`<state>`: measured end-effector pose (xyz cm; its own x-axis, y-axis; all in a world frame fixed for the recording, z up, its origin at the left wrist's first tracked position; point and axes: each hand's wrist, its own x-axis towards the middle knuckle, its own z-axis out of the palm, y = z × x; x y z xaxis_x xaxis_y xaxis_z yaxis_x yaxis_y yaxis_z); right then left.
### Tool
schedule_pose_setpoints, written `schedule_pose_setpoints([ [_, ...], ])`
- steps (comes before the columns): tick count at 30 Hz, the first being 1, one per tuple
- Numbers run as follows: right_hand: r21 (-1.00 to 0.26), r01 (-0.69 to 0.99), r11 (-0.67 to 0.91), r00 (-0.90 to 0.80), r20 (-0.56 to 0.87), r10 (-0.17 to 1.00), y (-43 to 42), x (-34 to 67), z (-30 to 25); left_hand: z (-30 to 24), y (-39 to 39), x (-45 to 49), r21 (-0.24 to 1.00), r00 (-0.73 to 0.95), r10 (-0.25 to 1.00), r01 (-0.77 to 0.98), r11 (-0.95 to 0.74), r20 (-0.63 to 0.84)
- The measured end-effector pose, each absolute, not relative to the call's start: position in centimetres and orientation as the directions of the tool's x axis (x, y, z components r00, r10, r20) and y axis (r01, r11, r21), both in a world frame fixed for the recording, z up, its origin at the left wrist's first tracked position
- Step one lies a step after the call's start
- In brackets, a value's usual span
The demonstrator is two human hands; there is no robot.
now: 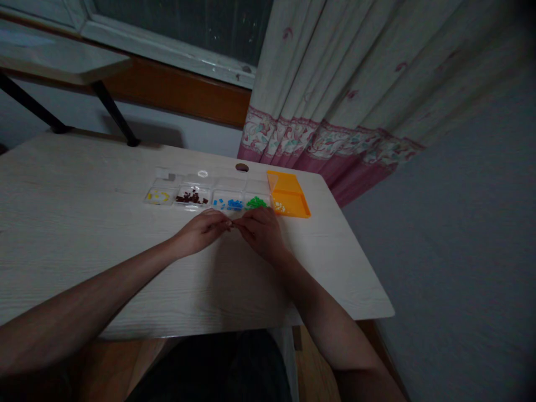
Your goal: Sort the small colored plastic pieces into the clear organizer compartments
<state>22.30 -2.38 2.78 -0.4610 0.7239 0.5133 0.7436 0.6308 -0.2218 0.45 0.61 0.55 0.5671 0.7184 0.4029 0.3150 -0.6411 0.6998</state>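
Room dimly lit, bounded by a grey wall (452, 223) at right, a flowered curtain (310, 72) and a window (188, 28) behind. Counter (104, 268) faced in pale wood grain, judged smooth; a raised shelf (54, 58) was stood at its far left. A row of clear boxes (228, 181) was set toward the back, an orange tray (295, 204) placed at its right end. Left hand (204, 230) and right hand (263, 230) were held just in front, fingertips meeting. Grip: fingers bent together on both; whether anything was pinched could not be told. Small pieces were grouped by colour: brown pieces (192, 196), green pieces (255, 202), blue pieces (235, 204) and yellow pieces (157, 196) in the boxes, white pieces (280, 207) by the tray's left end. All were judged light, stiff, somewhat slippery, easily scattered; best taken singly, by opposite edges.
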Motion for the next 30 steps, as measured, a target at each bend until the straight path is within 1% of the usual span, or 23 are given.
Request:
schedule_pose_setpoints([
  [3, -0.224, 0.729, 0.647, -0.47, 0.522, 0.711, -2.3, 22.2, 2.5, 0.6, 0.6, 0.4, 0.741, 0.567, 0.733, 0.292, -0.605, 0.375],
  [7, -0.271, 0.708, 0.652, -0.466, 0.514, 0.72, -2.1, 22.1, 2.0, 0.9, 0.6, 0.4, 0.794, 0.545, 0.765, 0.267, -0.546, 0.343],
  [12, -0.306, 0.679, 0.667, -0.452, 0.543, 0.708, -2.1, 21.8, 1.7, 1.2, 0.6, 0.3, 0.796, 0.543, 0.755, 0.237, -0.557, 0.367],
  [16, -0.292, 0.686, 0.666, -0.456, 0.541, 0.707, -1.7, 22.9, 2.3, 1.2, 0.8, 0.0, 0.791, 0.525, 0.757, 0.232, -0.567, 0.389],
  [18, -0.277, 0.737, 0.617, -0.433, 0.507, 0.745, -1.2, 24.4, 2.8, 1.1, 1.0, -0.3, 0.772, 0.511, 0.751, 0.235, -0.591, 0.419],
  [20, -0.291, 0.802, 0.521, -0.355, 0.47, 0.808, -0.5, 26.2, 3.3, 1.0, 1.3, -0.5, 0.748, 0.492, 0.749, 0.257, -0.612, 0.444],
  [22, -0.308, 0.831, 0.463, -0.329, 0.4, 0.856, -0.1, 27.6, 3.6, 0.7, 1.5, -0.7, 0.734, 0.462, 0.762, 0.291, -0.614, 0.454],
  [24, -0.313, 0.834, 0.455, -0.361, 0.315, 0.878, 0.2, 28.4, 3.6, 0.4, 1.7, -0.8, 0.726, 0.451, 0.765, 0.305, -0.616, 0.46],
  [26, -0.313, 0.82, 0.48, -0.418, 0.246, 0.875, 0.2, 28.4, 3.4, 0.2, 1.7, -0.8, 0.711, 0.473, 0.745, 0.298, -0.637, 0.469],
  [30, -0.274, 0.804, 0.528, -0.492, 0.192, 0.849, 0.0, 27.7, 2.9, 0.1, 1.7, -0.8, 0.68, 0.52, 0.712, 0.299, -0.67, 0.473],
])
